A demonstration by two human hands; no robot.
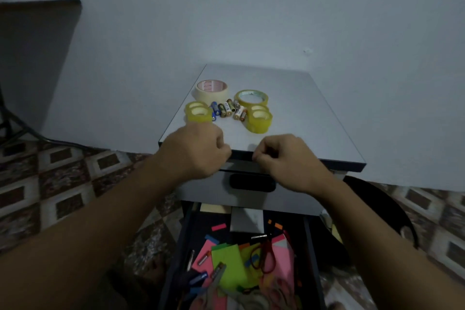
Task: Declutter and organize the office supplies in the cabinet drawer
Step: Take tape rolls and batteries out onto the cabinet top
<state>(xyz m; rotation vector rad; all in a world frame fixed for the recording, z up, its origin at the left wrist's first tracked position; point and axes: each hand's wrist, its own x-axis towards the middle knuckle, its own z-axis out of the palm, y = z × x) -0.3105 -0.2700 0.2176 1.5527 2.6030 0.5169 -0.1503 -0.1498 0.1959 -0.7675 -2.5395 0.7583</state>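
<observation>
Drawer [201,219] below cabinet top [302,121] pulled open, sticky notes [226,257], scissors [266,257] jumbled inside, unsorted yet. Left hand [196,151], right hand [284,158] at cabinet top's front edge, fingers curled; whether pinching anything, cannot tell. Tape rolls [251,98], batteries [227,111] grouped on cabinet top, seemingly by kind.

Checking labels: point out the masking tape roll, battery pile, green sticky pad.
masking tape roll [211,95]: head view, cream side wall.
battery pile [228,109]: head view, a middle battery.
green sticky pad [227,257]: head view, top sheet.
</observation>
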